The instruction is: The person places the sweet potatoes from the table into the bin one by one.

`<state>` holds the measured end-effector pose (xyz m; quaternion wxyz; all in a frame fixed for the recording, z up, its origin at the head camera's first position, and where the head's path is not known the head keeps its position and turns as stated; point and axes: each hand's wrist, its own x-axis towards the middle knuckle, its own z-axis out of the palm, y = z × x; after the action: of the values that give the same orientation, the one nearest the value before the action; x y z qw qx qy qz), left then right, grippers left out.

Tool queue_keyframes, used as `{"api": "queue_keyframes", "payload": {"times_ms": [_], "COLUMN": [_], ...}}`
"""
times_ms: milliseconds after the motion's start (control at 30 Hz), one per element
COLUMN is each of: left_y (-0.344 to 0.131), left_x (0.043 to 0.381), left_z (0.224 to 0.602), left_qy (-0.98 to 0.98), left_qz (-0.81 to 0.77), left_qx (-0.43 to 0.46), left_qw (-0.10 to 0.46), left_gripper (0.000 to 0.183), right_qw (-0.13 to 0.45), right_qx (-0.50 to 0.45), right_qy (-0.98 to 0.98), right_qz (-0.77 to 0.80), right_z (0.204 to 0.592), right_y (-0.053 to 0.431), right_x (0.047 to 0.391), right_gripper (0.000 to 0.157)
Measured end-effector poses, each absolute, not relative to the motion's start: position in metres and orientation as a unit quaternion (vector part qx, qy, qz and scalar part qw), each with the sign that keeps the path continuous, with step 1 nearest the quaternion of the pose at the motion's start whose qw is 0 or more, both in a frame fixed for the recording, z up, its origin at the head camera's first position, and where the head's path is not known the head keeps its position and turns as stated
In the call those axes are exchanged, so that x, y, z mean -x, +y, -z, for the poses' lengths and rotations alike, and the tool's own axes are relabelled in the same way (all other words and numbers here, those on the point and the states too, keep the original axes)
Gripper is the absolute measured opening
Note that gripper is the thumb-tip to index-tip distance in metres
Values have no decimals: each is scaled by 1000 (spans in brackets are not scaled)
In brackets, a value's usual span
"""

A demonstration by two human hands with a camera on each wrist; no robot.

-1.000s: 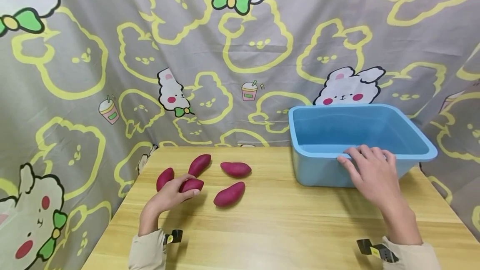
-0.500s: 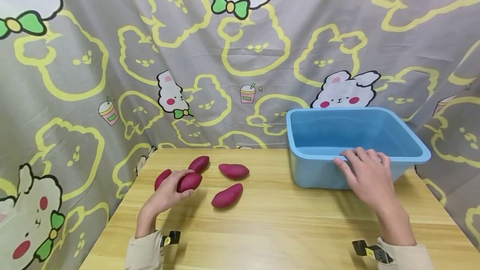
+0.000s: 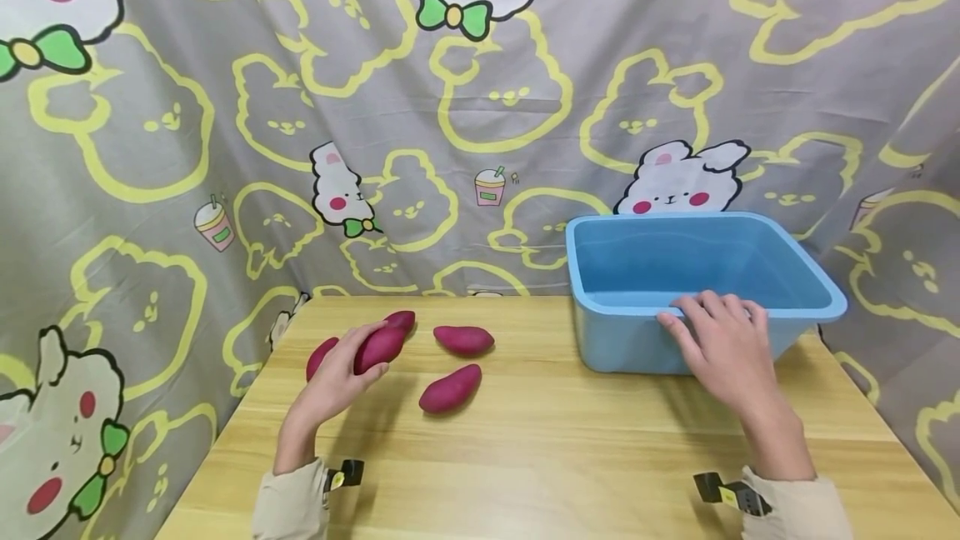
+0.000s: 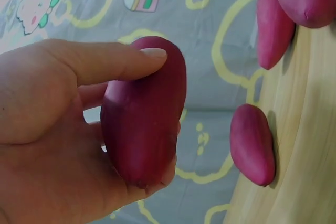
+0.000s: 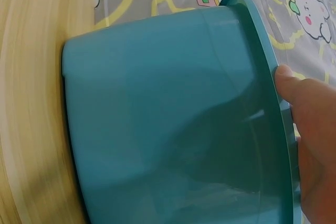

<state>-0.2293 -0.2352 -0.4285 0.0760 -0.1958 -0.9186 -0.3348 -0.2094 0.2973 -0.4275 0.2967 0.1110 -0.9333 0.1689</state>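
My left hand [image 3: 335,377] grips a purple-red sweet potato [image 3: 380,348], thumb along one side and fingers curled round the other, as the left wrist view shows close up. It is above the table, overlapping another sweet potato [image 3: 402,320] behind it in the head view. One more sweet potato [image 3: 320,358] is partly hidden by the left hand. To the right lie two others, a rear sweet potato [image 3: 464,340] and a front sweet potato [image 3: 450,390]. My right hand [image 3: 729,352] holds the near rim of a blue plastic basin [image 3: 622,340], fingers over the edge and thumb outside.
The basin stands at the back right of a light wooden table [image 3: 525,457]. Behind and on both sides hangs a grey curtain [image 3: 420,107] with yellow outlines and cartoon rabbits.
My left hand has lifted the gripped sweet potato off the tabletop, up toward the one behind it. My right hand stays on the basin's rim. The head view has shifted slightly.
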Motion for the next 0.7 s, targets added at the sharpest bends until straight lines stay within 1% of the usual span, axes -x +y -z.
{"api": "queue_keyframes", "payload": {"times_ms": [367,700], "left_y": [-223,-207], "left_x": [232,238], "left_z": [426,412], "left_qy": [-900,-872], "left_qz": [365,430], "left_qx": [203,184], "left_qw": [127,147], "left_gripper": [61,59], "right_qw": [295,300], "right_qx": [-115,-112], "right_qy": [-934,-933], "right_qz": [-167,-165], "right_z": [427,426], "right_y": [294,296], "right_x": [209,209], "right_gripper": [27,27]}}
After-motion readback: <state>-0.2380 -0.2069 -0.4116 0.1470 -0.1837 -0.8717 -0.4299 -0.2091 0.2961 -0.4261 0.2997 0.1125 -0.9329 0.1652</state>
